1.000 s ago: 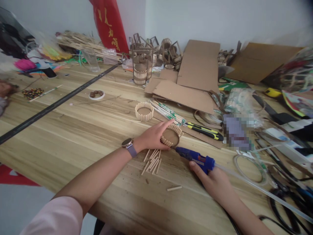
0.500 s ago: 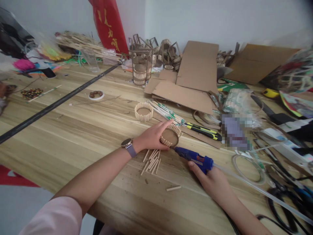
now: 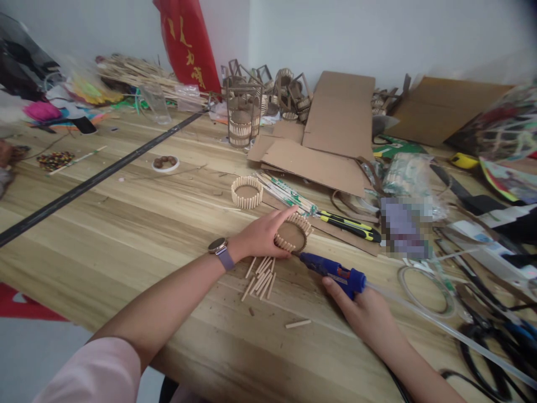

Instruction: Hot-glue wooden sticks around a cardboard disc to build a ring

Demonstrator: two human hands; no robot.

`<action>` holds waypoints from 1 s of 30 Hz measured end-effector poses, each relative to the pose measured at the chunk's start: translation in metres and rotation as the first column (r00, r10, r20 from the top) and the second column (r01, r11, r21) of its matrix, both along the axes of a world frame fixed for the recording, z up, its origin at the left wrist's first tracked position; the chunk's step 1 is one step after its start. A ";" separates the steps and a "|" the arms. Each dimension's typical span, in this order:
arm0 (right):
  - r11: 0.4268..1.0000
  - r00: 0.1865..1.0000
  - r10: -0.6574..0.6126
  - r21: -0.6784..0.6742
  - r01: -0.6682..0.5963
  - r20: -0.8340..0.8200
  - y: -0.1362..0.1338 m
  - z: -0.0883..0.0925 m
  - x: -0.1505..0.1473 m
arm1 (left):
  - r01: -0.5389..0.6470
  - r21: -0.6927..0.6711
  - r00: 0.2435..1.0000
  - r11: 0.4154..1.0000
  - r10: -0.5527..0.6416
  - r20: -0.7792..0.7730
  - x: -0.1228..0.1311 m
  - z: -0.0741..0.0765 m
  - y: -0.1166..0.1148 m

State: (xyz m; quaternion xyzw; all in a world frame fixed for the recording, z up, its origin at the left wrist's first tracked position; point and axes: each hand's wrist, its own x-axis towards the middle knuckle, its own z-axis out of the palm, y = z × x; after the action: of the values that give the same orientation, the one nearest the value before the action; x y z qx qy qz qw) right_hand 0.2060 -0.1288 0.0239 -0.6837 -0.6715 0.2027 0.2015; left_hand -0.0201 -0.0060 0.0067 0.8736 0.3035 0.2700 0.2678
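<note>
My left hand (image 3: 262,234) grips a small round basket (image 3: 295,234) made of a cardboard disc ringed with short wooden sticks, tilted on the wooden table (image 3: 126,224). My right hand (image 3: 364,312) is wrapped round a blue hot glue gun (image 3: 331,271), whose nozzle touches the basket's lower right edge. A clear glue stick (image 3: 440,327) trails from the back of the gun. A heap of several short cut sticks (image 3: 260,277) lies just below my left hand, and one loose stick (image 3: 298,323) lies nearer me.
A second finished stick ring (image 3: 247,192) sits behind. A yellow-black utility knife (image 3: 350,225) and wrapped chopsticks (image 3: 285,192) lie right of it. Cardboard sheets (image 3: 331,137), stick lanterns (image 3: 241,117), scissors (image 3: 490,347) and cables crowd the back and right. A black strip (image 3: 96,179) crosses the left.
Almost nothing has changed: both hands hold their places, the glue gun's nozzle staying at the basket's edge.
</note>
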 end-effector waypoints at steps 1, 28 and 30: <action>1.000 1.000 0.001 0.002 -0.001 0.000 0.000 0.000 0.000 | 0.003 0.002 1.000 1.000 -0.003 0.003 0.000 -0.001 0.000; 0.999 0.999 -0.028 0.030 0.029 -0.026 0.000 -0.001 -0.001 | 0.006 -0.005 1.000 1.000 -0.006 0.007 0.000 0.000 0.000; 0.998 0.997 -0.059 0.016 0.060 -0.047 0.001 -0.001 0.000 | 0.007 -0.010 1.000 1.000 -0.007 0.008 0.000 0.000 0.000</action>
State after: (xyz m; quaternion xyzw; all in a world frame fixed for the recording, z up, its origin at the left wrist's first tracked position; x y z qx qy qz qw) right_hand 0.2055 -0.1281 0.0226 -0.6966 -0.6477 0.2066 0.2292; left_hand -0.0200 -0.0064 0.0065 0.8723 0.3007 0.2712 0.2743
